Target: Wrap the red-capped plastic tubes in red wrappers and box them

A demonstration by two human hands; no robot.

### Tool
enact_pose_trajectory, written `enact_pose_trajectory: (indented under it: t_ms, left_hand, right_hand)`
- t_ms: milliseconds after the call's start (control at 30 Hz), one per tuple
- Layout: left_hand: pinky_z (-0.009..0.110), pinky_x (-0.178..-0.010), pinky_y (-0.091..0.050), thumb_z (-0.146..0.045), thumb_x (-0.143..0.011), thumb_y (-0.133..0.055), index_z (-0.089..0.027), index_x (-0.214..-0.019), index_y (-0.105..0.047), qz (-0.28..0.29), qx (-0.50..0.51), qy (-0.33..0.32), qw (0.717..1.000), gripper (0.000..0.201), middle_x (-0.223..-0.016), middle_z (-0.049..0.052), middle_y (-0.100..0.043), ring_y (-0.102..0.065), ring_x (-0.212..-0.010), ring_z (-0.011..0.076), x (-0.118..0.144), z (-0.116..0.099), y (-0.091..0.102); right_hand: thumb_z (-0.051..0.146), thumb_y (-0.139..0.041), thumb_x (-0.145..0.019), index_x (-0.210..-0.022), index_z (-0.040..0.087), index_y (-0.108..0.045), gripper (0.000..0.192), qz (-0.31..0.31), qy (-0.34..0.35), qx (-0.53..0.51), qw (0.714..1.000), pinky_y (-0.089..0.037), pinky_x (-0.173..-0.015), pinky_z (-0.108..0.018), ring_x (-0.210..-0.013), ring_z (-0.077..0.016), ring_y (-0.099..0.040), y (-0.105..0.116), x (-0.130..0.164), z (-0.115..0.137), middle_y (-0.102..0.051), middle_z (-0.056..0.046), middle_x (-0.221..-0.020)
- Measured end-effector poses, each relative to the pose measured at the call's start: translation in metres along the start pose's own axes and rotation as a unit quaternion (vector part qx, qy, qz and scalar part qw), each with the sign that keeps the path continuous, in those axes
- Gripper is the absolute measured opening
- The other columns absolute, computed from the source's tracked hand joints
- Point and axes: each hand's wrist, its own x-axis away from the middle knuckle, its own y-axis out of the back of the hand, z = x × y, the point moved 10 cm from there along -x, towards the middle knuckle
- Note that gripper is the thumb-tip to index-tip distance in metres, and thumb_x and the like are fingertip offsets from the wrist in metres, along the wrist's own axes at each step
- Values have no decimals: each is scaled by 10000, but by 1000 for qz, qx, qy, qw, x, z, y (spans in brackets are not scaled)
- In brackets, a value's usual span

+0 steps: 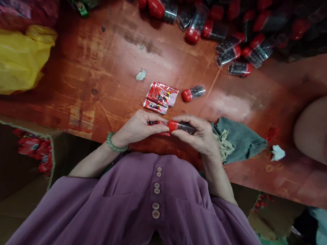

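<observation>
Close to the table's front edge, my left hand (138,128) is closed on a small red packet (156,123), mostly hidden by the fingers. My right hand (204,135) grips a capsule-shaped container (183,127) with a red end and a dark, see-through body. Its red end meets my left fingertips. Just beyond the hands lie several flat red printed packets (163,94), partly overlapping. Beside them is a single red-ended capsule container (193,92) on its side, with dark dots on its clear part.
Many similar containers (196,22) are heaped at the back. A grey-green cloth (239,141) lies right of my hands, near a pink bucket (313,127). A yellow bag (9,59) sits at the left. Below the table edge, a cardboard box (52,153) holds red packets.
</observation>
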Motion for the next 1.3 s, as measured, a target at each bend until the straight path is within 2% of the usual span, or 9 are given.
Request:
enact_pose_trajectory:
  t_ms: [133, 333, 500, 667, 800, 900, 1033, 1133, 1300]
  left_hand:
    - [232, -637, -511, -344, -745, -740, -195, -853, -800, 8, -9, -1, 1000, 194, -780, 29, -771, -667, -690, 145, -1, 1, 1]
    - [237, -671, -506, -314, -745, -742, -197, -838, -802, 63, -12, -2, 998, 161, -801, 37, -771, -664, -710, 145, -2, 0, -8]
    - [212, -543, -400, -326, -739, -744, -163, -698, -772, 78, -32, 1, 996, 170, -623, 9, -681, -553, -568, 105, -4, 1, -10]
    - [211, -537, -381, -348, -746, -722, -163, -704, -773, 67, -14, 22, 997, 196, -616, 5, -671, -538, -566, 103, -5, 6, -9]
    - [210, -553, -421, -364, -748, -712, -170, -698, -775, 75, 4, 42, 996, 210, -654, 16, -706, -572, -583, 112, -4, 9, -11]
    - [209, -547, -434, -399, -762, -697, -166, -700, -777, 83, 10, 57, 995, 254, -656, 24, -714, -581, -583, 116, -3, 12, -14]
    - [201, -531, -407, -395, -774, -695, -160, -724, -773, 77, -10, 45, 996, 252, -633, 6, -688, -555, -571, 104, -4, 9, -10]
    - [201, -513, -386, -433, -809, -676, -143, -681, -747, 90, -16, 27, 995, 325, -583, -1, -646, -522, -536, 92, -5, 7, -11]
    - [227, -618, -503, -539, -845, -638, -133, -706, -749, 127, 59, 52, 989, 443, -656, 47, -712, -614, -612, 119, -6, 11, -19]
  right_hand:
    - [346, -746, -827, -1189, 203, -656, 400, 36, -48, -18, 998, -528, -671, -216, -713, -99, -650, -2, 1, -5, -719, -1, -909]
    - [319, -718, -847, -1186, 174, -653, 375, 172, -69, -47, 982, -540, -717, -231, -817, -134, -686, -17, -6, 1, -734, -21, -966]
    - [277, -694, -864, -1195, 163, -653, 353, 236, -48, -14, 971, -523, -730, -245, -810, -132, -673, -26, -10, 5, -733, -21, -960]
    - [285, -673, -889, -1113, 168, -708, 254, 206, 8, 33, 978, -485, -699, -231, -761, -112, -634, -22, -16, 14, -715, -25, -908]
    - [300, -660, -907, -1083, 169, -728, 230, 163, 14, 30, 986, -462, -657, -224, -707, -100, -605, -15, -16, 13, -695, -21, -838]
    - [311, -671, -902, -1073, 169, -734, 231, 133, -6, 2, 991, -474, -666, -227, -713, -102, -613, -10, -14, 8, -704, -24, -843]
    - [316, -694, -883, -1063, 176, -740, 233, 112, -33, -42, 992, -503, -718, -237, -758, -110, -642, -7, -11, 1, -733, -30, -900]
    - [342, -726, -849, -1066, 176, -737, 273, 115, -92, -87, 985, -521, -732, -243, -787, -121, -661, -8, -9, -13, -744, -27, -926]
    - [383, -787, -768, -1015, 161, -738, 336, 119, -171, -168, 964, -513, -650, -213, -705, -100, -642, -14, -8, -32, -732, -4, -845]
